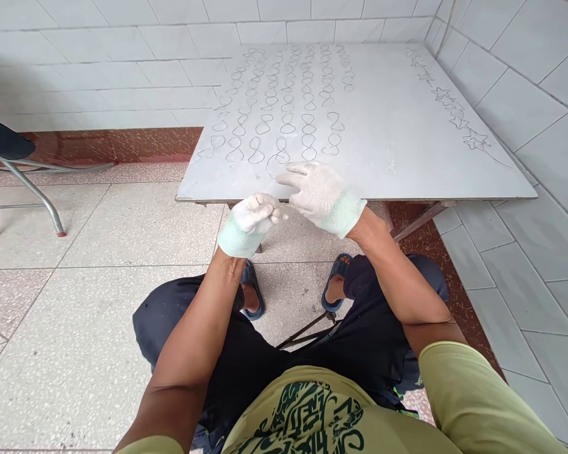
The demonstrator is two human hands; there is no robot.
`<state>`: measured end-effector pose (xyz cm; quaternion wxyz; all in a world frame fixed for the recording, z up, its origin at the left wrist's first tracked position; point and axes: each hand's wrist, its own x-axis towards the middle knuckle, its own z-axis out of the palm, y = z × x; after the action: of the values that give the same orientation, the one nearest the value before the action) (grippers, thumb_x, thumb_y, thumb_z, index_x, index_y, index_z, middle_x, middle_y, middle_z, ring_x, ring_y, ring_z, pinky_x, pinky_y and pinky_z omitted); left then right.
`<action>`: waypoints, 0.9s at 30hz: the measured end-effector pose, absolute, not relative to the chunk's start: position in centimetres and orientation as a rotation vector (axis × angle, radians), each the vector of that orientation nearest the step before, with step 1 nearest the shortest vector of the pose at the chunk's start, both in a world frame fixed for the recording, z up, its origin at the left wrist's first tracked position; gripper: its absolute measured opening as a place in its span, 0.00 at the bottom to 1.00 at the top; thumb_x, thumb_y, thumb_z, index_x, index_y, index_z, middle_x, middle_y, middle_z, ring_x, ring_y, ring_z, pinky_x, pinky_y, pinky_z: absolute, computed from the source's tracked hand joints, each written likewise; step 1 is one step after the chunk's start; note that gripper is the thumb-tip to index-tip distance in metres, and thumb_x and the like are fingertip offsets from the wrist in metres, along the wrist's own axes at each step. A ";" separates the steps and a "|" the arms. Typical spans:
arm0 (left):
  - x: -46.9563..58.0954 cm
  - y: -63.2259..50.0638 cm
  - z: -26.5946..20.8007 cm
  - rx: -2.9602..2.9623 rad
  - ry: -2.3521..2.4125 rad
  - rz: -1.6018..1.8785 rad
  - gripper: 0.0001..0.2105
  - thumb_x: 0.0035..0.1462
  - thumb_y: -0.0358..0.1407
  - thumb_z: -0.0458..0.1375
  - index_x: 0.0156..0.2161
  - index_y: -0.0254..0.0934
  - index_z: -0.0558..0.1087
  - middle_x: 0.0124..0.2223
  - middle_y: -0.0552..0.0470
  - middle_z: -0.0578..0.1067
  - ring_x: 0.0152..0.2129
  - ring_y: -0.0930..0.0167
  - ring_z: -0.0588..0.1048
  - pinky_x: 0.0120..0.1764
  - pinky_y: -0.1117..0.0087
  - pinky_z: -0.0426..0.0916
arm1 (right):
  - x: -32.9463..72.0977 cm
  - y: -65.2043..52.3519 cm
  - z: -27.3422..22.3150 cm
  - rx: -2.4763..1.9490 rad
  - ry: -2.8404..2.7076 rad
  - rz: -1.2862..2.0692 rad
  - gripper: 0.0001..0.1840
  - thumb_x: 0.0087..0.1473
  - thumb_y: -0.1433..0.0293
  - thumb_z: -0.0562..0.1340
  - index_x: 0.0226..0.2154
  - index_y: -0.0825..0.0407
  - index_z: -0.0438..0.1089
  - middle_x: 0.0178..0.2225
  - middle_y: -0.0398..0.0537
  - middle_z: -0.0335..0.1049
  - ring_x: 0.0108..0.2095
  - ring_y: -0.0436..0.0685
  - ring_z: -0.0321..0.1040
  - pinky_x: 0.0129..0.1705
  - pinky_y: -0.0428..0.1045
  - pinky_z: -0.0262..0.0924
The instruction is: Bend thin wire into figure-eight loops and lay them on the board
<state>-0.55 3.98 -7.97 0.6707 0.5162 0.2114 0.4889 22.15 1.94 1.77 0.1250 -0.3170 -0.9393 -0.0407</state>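
Wire (pixel 279 154) beside right hand (pixel 316 190)

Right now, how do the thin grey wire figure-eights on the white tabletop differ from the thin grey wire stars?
Shape: the thin grey wire figure-eights have rounded loops, while the thin grey wire stars have pointed corners.
Layout: the figure-eights fill several rows at the left and middle; the stars form one slanting line near the right edge.
Number: the figure-eights far outnumber the stars.
Both lie on the white tabletop.
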 end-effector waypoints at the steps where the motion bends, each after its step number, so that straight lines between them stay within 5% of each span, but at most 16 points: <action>1: -0.4 4.0 -8.0 1.157 0.475 1.128 0.26 0.47 0.53 0.86 0.28 0.36 0.81 0.23 0.54 0.74 0.22 0.72 0.74 0.48 0.57 0.84 | 22.0 1.7 2.0 -0.940 -2.738 -0.135 0.14 0.75 0.76 0.63 0.44 0.53 0.87 0.71 0.56 0.77 0.76 0.74 0.65 0.75 0.73 0.63; 10: -0.5 4.1 -7.9 1.148 0.507 1.145 0.25 0.45 0.53 0.87 0.26 0.37 0.81 0.23 0.54 0.73 0.22 0.73 0.73 0.43 0.60 0.85 | 20.9 1.0 2.6 -1.283 -2.703 -0.140 0.15 0.78 0.68 0.62 0.54 0.56 0.85 0.67 0.63 0.79 0.64 0.71 0.75 0.65 0.63 0.69; 15: -0.4 3.8 -7.4 1.253 0.554 1.147 0.26 0.48 0.56 0.85 0.25 0.36 0.82 0.24 0.51 0.74 0.24 0.70 0.75 0.45 0.59 0.85 | 20.8 0.7 2.7 -1.495 -2.788 -0.048 0.22 0.82 0.64 0.56 0.49 0.56 0.85 0.49 0.64 0.85 0.50 0.69 0.80 0.50 0.58 0.66; 20: 0.2 3.0 -7.0 1.201 0.604 1.230 0.26 0.45 0.56 0.85 0.26 0.36 0.82 0.25 0.52 0.74 0.25 0.70 0.75 0.47 0.57 0.84 | 21.2 0.6 1.6 -1.500 -2.728 0.005 0.25 0.84 0.65 0.50 0.51 0.54 0.83 0.47 0.63 0.85 0.48 0.67 0.78 0.46 0.55 0.59; 27: -0.1 2.9 -6.7 1.185 0.628 1.259 0.25 0.45 0.54 0.86 0.26 0.37 0.81 0.26 0.51 0.76 0.26 0.69 0.78 0.44 0.60 0.82 | 20.9 0.4 0.4 -1.455 -2.509 0.033 0.23 0.82 0.66 0.55 0.43 0.51 0.85 0.40 0.56 0.84 0.39 0.63 0.75 0.42 0.55 0.57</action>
<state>-0.08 2.87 -6.69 0.6061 0.5123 0.2714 0.5446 20.92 0.37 0.43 0.1203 -0.4980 -0.8587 0.0112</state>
